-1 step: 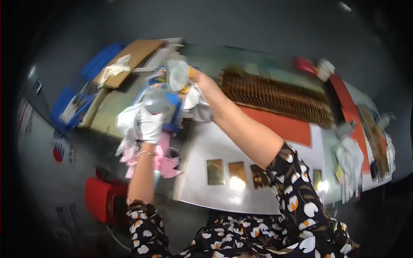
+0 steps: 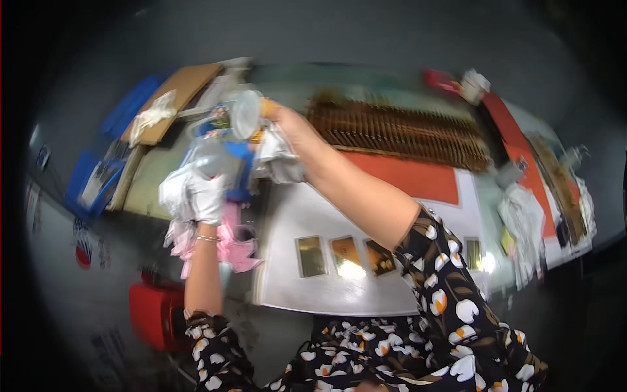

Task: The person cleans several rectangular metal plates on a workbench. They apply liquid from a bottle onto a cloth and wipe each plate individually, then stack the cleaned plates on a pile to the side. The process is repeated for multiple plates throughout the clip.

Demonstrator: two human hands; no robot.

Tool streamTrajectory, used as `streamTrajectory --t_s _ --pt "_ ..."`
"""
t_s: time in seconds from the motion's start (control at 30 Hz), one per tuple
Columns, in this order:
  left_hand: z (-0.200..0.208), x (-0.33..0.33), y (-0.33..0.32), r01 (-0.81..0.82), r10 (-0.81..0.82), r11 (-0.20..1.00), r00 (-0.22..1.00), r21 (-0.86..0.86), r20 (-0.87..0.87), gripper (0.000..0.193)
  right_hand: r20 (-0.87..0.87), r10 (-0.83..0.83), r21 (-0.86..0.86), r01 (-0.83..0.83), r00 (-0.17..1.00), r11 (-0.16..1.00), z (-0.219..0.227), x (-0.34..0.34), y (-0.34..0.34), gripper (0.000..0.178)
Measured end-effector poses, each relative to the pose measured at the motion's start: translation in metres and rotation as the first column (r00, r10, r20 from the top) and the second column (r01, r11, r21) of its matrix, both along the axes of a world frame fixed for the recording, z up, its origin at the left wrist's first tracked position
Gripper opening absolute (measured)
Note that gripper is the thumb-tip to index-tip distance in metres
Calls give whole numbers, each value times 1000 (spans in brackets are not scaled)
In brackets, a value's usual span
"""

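My left hand [image 2: 208, 197] wears a white glove and is closed on a clear, rounded container [image 2: 212, 161], blurred by motion. Just beyond it, my right hand [image 2: 277, 121] grips a clear round cup-like piece [image 2: 246, 116] by its right side. Yellow covers show on its fingertips, and a white cloth [image 2: 279, 157] hangs below that hand. The two clear pieces are apart. Behind and between the hands is a blue container [image 2: 241, 170], partly hidden. Pink cloths [image 2: 236, 245] lie beneath my left wrist.
A long brown rack of thin upright plates [image 2: 398, 134] stands at the back. Several small brassy plates [image 2: 311, 256] lie on the white board [image 2: 281, 287]. Cardboard [image 2: 176, 98] and blue bins [image 2: 91, 186] sit at left, a pump bottle [image 2: 513, 171] and white cloth [image 2: 522, 212] at right.
The whole view has shifted, so the table and both hands appear a little farther left. Both hands keep their holds on the clear pieces.
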State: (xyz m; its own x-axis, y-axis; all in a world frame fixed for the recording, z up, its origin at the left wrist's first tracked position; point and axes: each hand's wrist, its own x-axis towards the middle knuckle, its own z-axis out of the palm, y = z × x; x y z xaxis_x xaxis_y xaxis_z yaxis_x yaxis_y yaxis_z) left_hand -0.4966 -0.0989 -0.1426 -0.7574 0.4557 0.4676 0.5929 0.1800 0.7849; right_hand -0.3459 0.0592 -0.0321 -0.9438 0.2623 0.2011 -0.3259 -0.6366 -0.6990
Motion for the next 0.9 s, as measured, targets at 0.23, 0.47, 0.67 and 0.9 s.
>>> streamTrajectory --t_s 0.23,0.47,0.67,0.9 --pt "34 116 40 292 -205 928 919 232 -337 59 102 -319 136 304 942 943 -22 217 37 17" --pt "56 370 196 851 -935 348 286 -394 -209 54 506 -834 609 593 220 526 -82 515 57 20" --pt "-22 565 320 924 -784 293 86 -245 -615 40 -14 -961 996 76 -277 -37 -136 638 109 13" --pt "-72 599 389 883 -962 -184 -251 -433 -104 14 17 -993 972 -232 -120 45 -170 625 141 25"
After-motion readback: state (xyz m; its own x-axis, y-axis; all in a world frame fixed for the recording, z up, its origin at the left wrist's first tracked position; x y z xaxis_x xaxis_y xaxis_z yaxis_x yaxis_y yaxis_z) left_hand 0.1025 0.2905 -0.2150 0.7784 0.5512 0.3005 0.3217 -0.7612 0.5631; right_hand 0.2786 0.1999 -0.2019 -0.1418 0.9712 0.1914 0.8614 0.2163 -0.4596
